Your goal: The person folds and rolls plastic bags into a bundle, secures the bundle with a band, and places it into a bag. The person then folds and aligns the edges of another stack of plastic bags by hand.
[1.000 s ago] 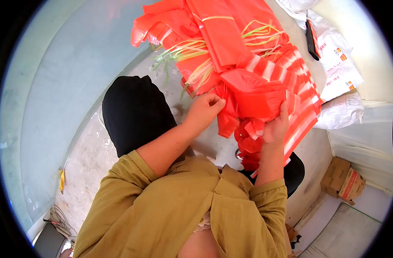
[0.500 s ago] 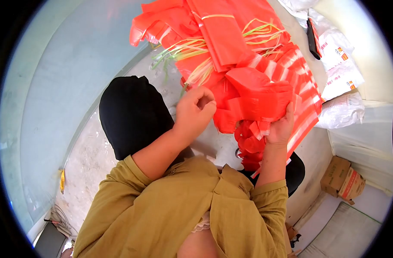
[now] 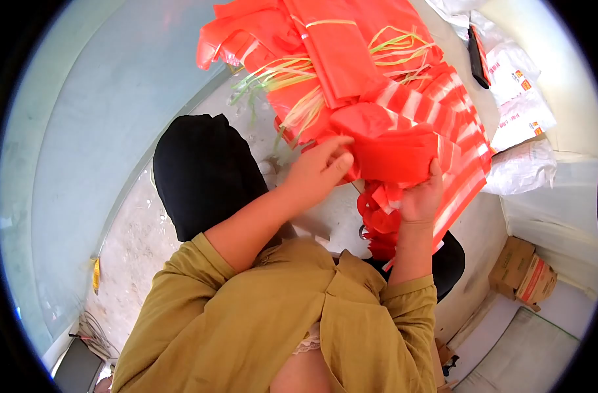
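Note:
My right hand point(image 3: 422, 196) is wrapped round the lower right edge of a folded stack of red plastic bags point(image 3: 394, 157). At the stack's left edge is my left hand point(image 3: 320, 167), thumb and forefinger a little apart, fingertips at the red plastic; whether it pinches a layer is hard to see. Crumpled red strips point(image 3: 379, 223) hang under the stack. Behind it lies a larger pile of red bags point(image 3: 338, 62), with a red-and-white striped part point(image 3: 459, 131) on the right. Yellow-green ties point(image 3: 400, 46) lie across the pile.
White printed sacks point(image 3: 518, 98) lie at the upper right with a black-and-red object point(image 3: 478, 59) beside them. A cardboard box point(image 3: 520, 272) stands at the right. My black-clad knee point(image 3: 207, 173) is left of the hands. Cables point(image 3: 93, 334) lie at the lower left.
My left hand pulled back left from the red stack, then came right again to its edge. The stack's left part has folded inward. My right hand keeps its hold, shifting slightly.

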Motion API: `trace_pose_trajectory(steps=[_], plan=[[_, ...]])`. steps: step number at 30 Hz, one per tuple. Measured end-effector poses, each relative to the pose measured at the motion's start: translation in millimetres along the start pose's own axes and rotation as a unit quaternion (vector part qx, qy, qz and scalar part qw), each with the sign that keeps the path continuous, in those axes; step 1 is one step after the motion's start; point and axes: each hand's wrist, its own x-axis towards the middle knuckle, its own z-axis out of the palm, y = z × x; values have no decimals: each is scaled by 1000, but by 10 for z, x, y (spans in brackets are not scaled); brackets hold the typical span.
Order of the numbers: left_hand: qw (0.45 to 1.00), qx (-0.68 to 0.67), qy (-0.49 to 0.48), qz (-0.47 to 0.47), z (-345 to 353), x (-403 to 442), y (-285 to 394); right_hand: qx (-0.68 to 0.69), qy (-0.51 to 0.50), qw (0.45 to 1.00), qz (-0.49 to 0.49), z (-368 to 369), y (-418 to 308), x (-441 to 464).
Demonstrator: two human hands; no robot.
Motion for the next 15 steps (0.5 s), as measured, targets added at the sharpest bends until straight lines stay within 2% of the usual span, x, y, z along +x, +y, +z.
trace_pose_trajectory(steps=[1,4,6,10,13,15], plan=[[996,-87,20,1,10,40,-44,5,-9,1000,6,-66,40,16],[968,-223,66,-95,24,91,-10,-2,-23,1000,7,-92,70,16],[968,-220,79,-92,-11,104,-52,-1,-27,1000,1,-74,67,6],[982,-159,92,-39,41,82,-50,25,-20,999,-7,-66,40,20],[997,-11,73,29,94,82,-192,35,-16,999,-8,-103,20,46],[995,77,55,11,55,56,-163,37,-27,999,-9,-136,6,59]])
